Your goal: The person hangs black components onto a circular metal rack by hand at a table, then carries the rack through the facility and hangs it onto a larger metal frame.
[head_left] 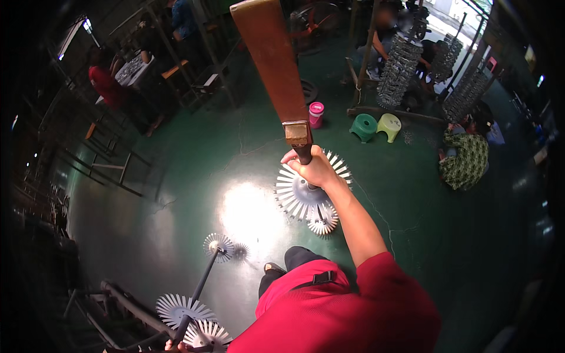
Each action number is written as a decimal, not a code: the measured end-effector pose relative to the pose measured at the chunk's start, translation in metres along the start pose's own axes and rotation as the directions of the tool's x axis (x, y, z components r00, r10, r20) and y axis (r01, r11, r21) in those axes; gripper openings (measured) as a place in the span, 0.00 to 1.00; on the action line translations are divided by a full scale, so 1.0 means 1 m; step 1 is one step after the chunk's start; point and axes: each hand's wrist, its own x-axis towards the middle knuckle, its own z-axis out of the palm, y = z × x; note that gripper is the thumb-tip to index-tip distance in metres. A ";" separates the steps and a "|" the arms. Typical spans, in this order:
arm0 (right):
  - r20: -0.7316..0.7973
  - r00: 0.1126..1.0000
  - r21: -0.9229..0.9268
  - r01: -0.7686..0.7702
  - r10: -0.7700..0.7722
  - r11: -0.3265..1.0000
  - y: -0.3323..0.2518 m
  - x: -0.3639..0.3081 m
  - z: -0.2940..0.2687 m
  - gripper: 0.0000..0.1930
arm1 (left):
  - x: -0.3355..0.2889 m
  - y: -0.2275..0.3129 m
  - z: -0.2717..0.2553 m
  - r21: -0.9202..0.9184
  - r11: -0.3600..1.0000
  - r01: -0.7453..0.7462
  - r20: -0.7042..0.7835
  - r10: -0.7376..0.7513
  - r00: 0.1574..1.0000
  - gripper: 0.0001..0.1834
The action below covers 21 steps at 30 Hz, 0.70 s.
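Note:
My right hand (316,170) is closed round a black rod (303,154) at the middle of the view. At the rod's upper end are a small brown block (297,133) and a long reddish-brown bar (271,65). Below that hand shows a large pale disc with radial slots (289,194), and a smaller slotted disc (322,225) under it. At the lower left edge, the fingers of my left hand (175,345) wrap round another black rod (206,275), partly hidden. Along this rod are slotted discs (178,309), with a smaller one (216,243) farther out.
A pink lidded container (316,115), a green stool (363,127) and a yellow stool (388,126) stand beyond. Racks of metal parts (400,70) and people are at the back right. Metal frames (118,167) stand left; dark pipes (129,306) lie lower left.

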 end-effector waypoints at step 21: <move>-0.716 0.682 0.191 -0.015 0.150 0.981 0.020 -0.085 -0.448 0.12 | 0.056 0.121 0.256 -0.218 0.948 -0.233 0.379 0.302 0.875 0.19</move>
